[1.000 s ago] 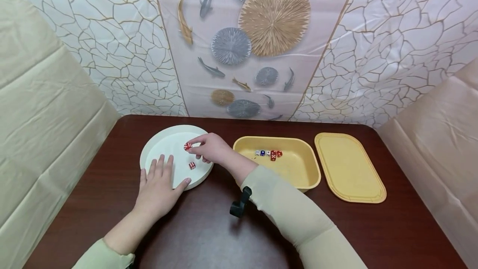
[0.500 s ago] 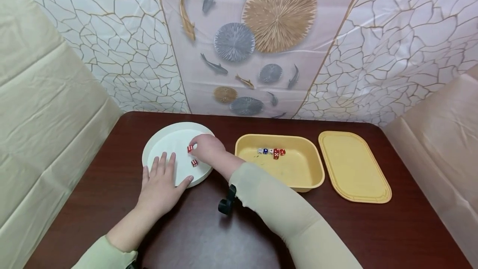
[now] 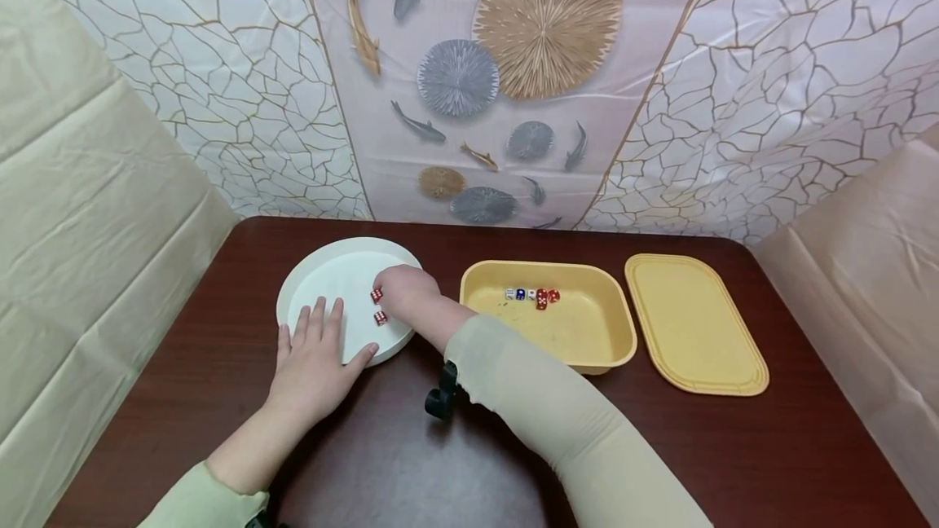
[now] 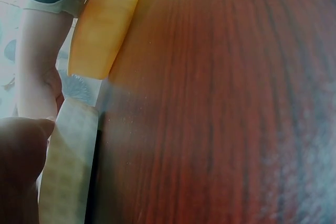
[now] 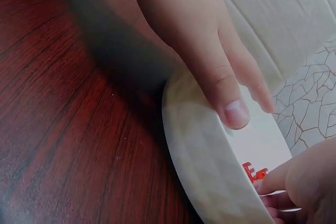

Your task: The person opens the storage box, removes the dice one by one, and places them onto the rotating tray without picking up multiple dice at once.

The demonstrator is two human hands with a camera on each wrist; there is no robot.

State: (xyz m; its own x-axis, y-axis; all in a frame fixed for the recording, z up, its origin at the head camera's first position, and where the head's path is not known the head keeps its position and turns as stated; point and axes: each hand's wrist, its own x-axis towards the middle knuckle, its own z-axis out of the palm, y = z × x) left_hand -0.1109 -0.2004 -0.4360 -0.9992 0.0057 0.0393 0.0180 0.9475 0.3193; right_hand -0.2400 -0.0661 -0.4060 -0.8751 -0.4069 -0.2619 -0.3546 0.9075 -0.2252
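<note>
A white round tray (image 3: pixel 345 244) stands on the left of the table. My left hand (image 3: pixel 310 369) lies across its near-left rim with fingers straight and spread. My right hand (image 3: pixel 407 292) reaches over the tray's right side, fingers pointing down and mostly hidden in the head view. At its fingertips it pinches a red die (image 3: pixel 376 296) with white pips. A second red die (image 3: pixel 380 318) rests on the tray just nearer to me, close to the first. In the right wrist view, the thumb and fingers of the right hand (image 5: pixel 310 182) come down beside the red dice (image 5: pixel 249 172).
Right of the tray stands a yellow rectangular box (image 3: pixel 587 332) with several white, blue and red dice (image 3: pixel 541 297) lined up inside. Farther right lies its flat yellow lid (image 3: pixel 693 324). Patterned cloth hangs behind the dark wooden table (image 3: pixel 352 463).
My right hand has lowered the red die into the tray, close to the other one, and its fingers have turned downward. My left hand stays in place on the rim.
</note>
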